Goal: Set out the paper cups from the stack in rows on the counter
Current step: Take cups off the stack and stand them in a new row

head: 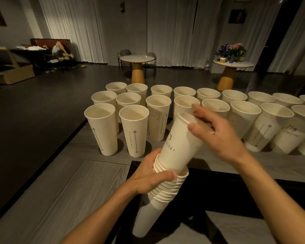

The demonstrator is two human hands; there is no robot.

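Fingers (203, 112) of the right hand (220, 136) curl round the rim of the top cup (180, 147), thumb on the near side; left hand (148, 178) grips the stack (167, 190) just beneath.

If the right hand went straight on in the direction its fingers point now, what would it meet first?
Probably the standing cup in the middle row, just beyond the fingertips of the right hand, which holds the top cup. Depth is unclear; it might pass over that rim.
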